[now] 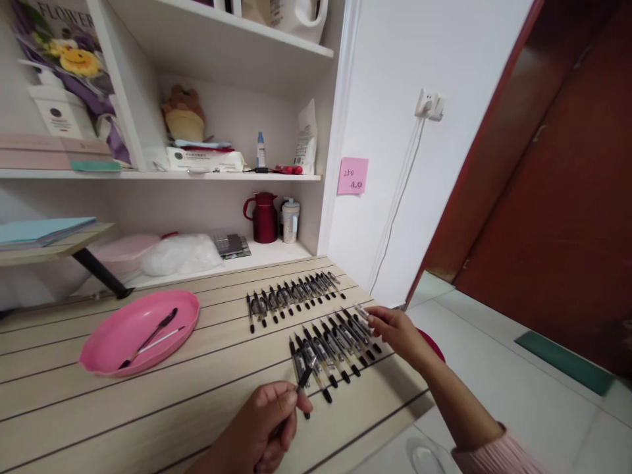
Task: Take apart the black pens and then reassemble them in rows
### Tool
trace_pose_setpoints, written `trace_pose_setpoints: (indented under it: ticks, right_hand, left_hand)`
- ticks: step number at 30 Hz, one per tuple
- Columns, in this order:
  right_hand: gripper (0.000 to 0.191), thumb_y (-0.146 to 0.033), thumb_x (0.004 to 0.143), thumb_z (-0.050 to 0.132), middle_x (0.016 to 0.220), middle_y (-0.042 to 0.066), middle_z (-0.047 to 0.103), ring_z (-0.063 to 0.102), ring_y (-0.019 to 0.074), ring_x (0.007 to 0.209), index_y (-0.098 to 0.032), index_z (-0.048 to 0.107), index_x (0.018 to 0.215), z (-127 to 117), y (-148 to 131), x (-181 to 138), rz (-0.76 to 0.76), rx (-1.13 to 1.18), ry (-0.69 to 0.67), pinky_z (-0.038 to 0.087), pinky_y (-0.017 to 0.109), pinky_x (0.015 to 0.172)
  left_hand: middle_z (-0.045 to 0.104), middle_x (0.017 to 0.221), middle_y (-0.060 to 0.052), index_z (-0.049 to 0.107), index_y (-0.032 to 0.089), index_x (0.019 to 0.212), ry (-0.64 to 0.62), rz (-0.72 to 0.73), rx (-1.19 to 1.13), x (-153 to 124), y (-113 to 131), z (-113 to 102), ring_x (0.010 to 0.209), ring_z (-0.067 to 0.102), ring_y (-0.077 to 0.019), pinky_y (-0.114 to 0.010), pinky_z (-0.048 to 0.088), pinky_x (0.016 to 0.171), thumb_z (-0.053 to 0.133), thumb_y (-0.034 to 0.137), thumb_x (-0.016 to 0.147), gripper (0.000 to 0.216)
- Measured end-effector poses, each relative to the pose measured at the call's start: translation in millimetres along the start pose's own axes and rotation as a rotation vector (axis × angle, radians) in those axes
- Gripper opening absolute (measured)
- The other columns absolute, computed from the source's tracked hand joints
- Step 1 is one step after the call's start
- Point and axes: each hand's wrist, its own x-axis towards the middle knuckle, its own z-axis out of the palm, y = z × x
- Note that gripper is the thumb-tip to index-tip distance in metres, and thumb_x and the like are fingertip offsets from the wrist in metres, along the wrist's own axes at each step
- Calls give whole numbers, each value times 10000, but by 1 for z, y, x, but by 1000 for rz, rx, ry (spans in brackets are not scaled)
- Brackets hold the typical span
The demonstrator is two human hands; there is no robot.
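Observation:
Two rows of black pens lie side by side on the pale wooden desk: a far row and a near row. My left hand is closed on a black pen, whose tip points up toward the left end of the near row. My right hand reaches in from the right, its fingers pinched at the right end of the near row, touching the last pen there.
A pink oval tray at the left holds two pens. Shelves behind carry a red jug, a white cup, plastic bags and books. A pink sticky note hangs on the wall. A red door stands at the right.

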Motion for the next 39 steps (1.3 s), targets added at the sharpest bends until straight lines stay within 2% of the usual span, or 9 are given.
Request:
trace_pose_setpoints:
  ticks: [2,5,11,15,18,24,30,35,39]
  right_hand:
    - [304,-388,741,561,552,-28,548,450,105,491,-185,649,949,12,-20,-20,7,308,-135,342,226,477]
    - [283,-374,692,639,598,-24,560,422,81,494,-184,663,901,26,-45,-42,-13,538,-278,336,220,479]
    - [189,-301,715,626,600,-20,555,414,72,496,-174,673,847,33,-68,-51,-83,478,-399,321,210,470]
    - [168,-295,704,636,600,-19,550,393,67,492,-170,675,809,30,-80,-54,-106,410,-441,298,203,454]
    - [168,-297,685,666,579,-28,533,382,58,479,-164,662,788,33,-84,-57,-107,459,-480,286,196,444]
    - [231,-365,712,650,560,-33,521,410,52,428,-146,636,784,64,-75,-69,-69,662,-374,298,190,419]
    - [229,-369,749,616,506,-38,507,401,59,429,-146,599,799,96,-75,-87,-74,766,-242,288,189,428]
    - [238,-383,796,552,477,-28,512,383,69,447,-145,559,796,111,-84,-97,-101,809,-206,284,200,449]
    - [250,-396,795,545,477,-35,495,351,63,445,-147,552,782,117,-83,-101,-101,795,-172,260,195,441]
  left_hand:
    - [423,448,88,549,144,824,3,21,5,-2,0,1,280,154,3,-170,75,307,507,447,779,309]
    - [428,449,86,558,138,828,-8,40,31,-4,0,2,277,162,2,-169,80,305,493,423,793,295]
    - [431,433,84,561,120,837,-29,84,51,-5,1,0,272,165,0,-168,83,301,473,388,812,283]
    - [454,423,78,555,123,820,-57,29,73,-5,2,3,259,166,-3,-173,84,288,491,384,795,270]
    - [466,398,71,562,125,794,-66,0,120,-5,3,6,247,173,-9,-177,92,280,498,361,783,245]
    - [477,398,68,571,130,804,-10,-11,126,-8,5,8,250,190,-11,-163,95,286,464,282,766,190]
    - [460,394,79,567,135,833,-34,31,73,-10,7,10,259,155,-14,-162,83,281,461,292,769,201]
    - [449,395,81,586,126,852,-42,71,58,-12,9,10,259,132,-11,-169,60,283,475,316,770,234]
    - [447,389,80,598,119,832,-37,106,147,-11,8,7,252,143,-16,-179,71,289,475,321,754,249]
